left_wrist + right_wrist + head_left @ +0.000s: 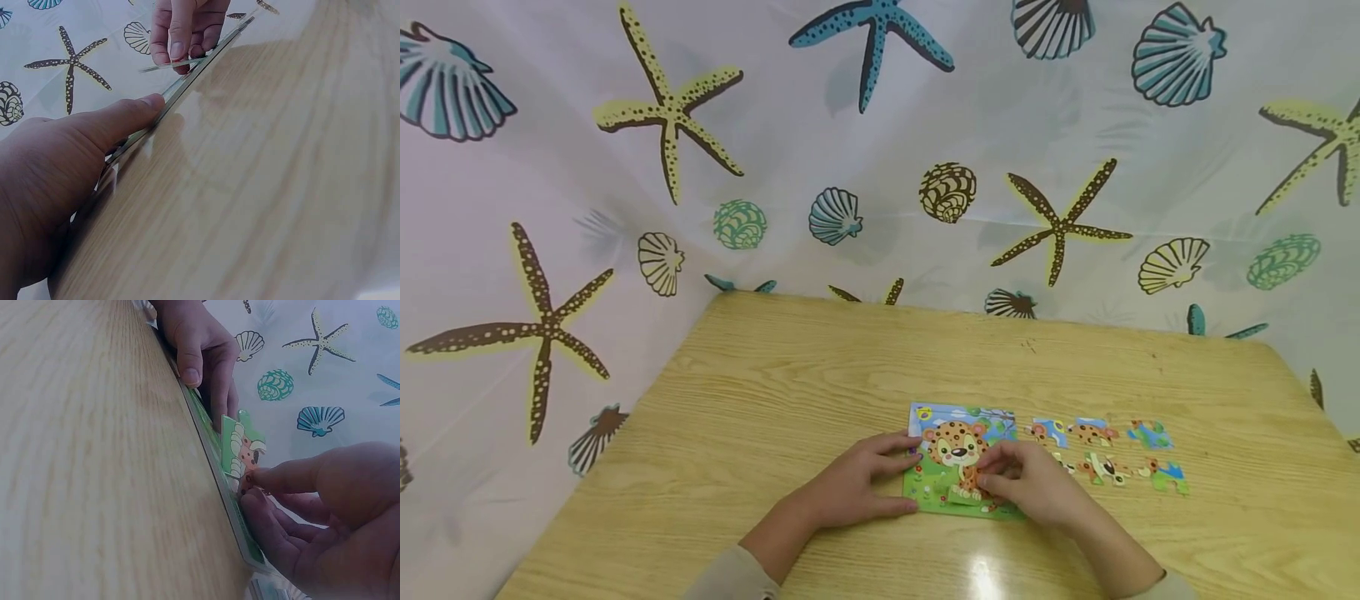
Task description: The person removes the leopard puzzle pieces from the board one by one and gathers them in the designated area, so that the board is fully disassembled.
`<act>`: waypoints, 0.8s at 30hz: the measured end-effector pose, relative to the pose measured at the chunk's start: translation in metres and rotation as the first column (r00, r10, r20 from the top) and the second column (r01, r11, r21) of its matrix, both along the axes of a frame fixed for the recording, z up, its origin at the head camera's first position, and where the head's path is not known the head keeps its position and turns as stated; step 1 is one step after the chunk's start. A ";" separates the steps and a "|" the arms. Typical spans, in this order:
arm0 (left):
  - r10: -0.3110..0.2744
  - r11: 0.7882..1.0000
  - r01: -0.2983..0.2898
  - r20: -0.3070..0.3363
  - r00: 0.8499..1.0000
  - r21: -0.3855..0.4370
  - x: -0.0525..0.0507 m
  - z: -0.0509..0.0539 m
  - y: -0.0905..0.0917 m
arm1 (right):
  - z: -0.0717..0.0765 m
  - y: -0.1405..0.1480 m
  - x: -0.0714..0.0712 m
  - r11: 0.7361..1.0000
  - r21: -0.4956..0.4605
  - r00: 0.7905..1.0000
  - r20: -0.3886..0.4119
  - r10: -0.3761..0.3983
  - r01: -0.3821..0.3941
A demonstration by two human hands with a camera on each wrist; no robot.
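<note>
A picture puzzle board point(928, 498) with a spotted cartoon leopard on green grass lies flat on the wooden table. My left hand point(859, 483) rests at its left edge, fingers spread and thumb touching the near corner. Over the lower right part of the board, my right hand point(1033, 485) pinches a puzzle piece point(245, 450) between thumb and fingertips. Green, with pale paws and spotted orange fur, that piece is tilted up from the board in the right wrist view. Its far end is hidden by the fingers.
Several loose puzzle pieces point(1103, 469) lie in two rough rows to the right of the board, just past my right hand. A cloth point(895, 158) printed with starfish and shells hangs behind the table point(790, 367) and along its left side.
</note>
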State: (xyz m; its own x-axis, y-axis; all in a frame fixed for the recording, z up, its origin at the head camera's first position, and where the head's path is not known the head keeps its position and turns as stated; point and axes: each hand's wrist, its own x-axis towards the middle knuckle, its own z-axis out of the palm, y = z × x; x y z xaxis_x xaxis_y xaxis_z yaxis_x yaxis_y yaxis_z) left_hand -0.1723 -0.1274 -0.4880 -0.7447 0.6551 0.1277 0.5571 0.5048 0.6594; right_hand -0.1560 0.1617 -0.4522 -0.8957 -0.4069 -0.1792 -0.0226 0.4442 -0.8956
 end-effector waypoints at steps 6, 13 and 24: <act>-0.001 1.000 0.001 0.011 1.000 0.001 0.001 0.001 0.000 | 0.000 0.002 0.000 0.998 -0.056 1.000 0.018 -0.009 0.010; 0.006 1.000 -0.005 0.010 1.000 -0.005 0.000 0.000 -0.002 | 0.002 0.002 -0.001 0.999 -0.043 1.000 -0.011 0.007 -0.007; -0.003 1.000 0.003 0.006 1.000 0.001 0.000 0.001 -0.001 | 0.003 0.006 0.002 0.993 -0.118 0.997 0.077 0.004 0.005</act>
